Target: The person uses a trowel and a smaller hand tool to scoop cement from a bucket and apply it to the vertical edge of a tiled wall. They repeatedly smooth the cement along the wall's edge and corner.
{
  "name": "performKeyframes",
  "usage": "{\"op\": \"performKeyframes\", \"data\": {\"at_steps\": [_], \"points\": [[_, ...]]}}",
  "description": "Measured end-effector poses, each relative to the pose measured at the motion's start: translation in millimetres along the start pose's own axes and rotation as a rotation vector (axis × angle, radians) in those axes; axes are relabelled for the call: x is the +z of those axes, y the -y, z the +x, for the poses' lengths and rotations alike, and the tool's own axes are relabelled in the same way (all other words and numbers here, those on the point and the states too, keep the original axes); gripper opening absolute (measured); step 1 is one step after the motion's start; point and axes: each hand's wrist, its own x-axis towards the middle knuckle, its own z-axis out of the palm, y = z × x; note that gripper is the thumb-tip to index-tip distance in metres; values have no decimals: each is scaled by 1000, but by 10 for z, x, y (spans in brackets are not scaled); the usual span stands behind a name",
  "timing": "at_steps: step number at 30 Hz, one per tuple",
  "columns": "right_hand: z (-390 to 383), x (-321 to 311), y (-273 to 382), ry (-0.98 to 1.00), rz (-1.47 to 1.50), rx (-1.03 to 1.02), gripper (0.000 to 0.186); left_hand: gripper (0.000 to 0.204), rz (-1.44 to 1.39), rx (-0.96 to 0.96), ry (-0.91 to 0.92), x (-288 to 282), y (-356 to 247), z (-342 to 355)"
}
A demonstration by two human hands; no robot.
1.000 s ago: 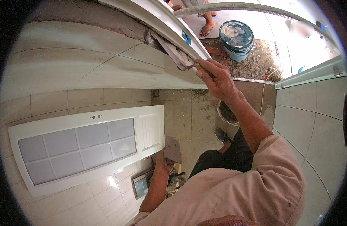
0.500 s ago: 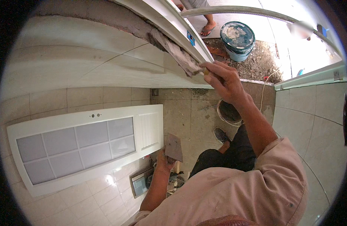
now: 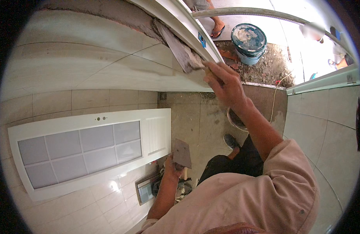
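Observation:
My right hand [image 3: 227, 86] is closed around the handle of a trowel [image 3: 175, 50]. Its long grey blade lies along the gap beside the white door frame [image 3: 189, 33], where a rough strip of mortar [image 3: 106, 12] runs along the tiled wall's edge. Lower down, my left hand [image 3: 172, 165] grips a small flat rectangular mortar board [image 3: 182, 153] from beneath, held well away from the wall. The fingers under the board are mostly hidden.
A white door panel [image 3: 154, 130] leans at the left. Near my foot stands a bucket [image 3: 235, 119], partly behind my right forearm. Beyond the doorway are a lidded paint bucket [image 3: 248, 39] on rubble, a cable [image 3: 274, 99] and another person's foot [image 3: 218, 29].
My right hand has drawn the trowel slightly left, and its blade now tilts off the mortar edge at a steeper angle. The left hand stays nearly in place with the board.

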Motion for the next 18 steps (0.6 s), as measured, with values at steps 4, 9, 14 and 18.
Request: {"op": "performKeyframes", "data": {"at_steps": [4, 9, 14, 18], "points": [[-367, -90, 99, 44, 41, 56, 38, 34, -5, -8, -58, 313, -61, -193], [44, -152, 229, 16, 15, 4, 38, 35, 68, -35, 76, 171, -30, -72], [129, -148, 155, 34, 14, -23, 39, 39, 53, -12, -40, 336, -41, -153], [-24, -179, 215, 50, 17, -104, 38, 40, 6, 5, 54, 151, 19, -97]]}}
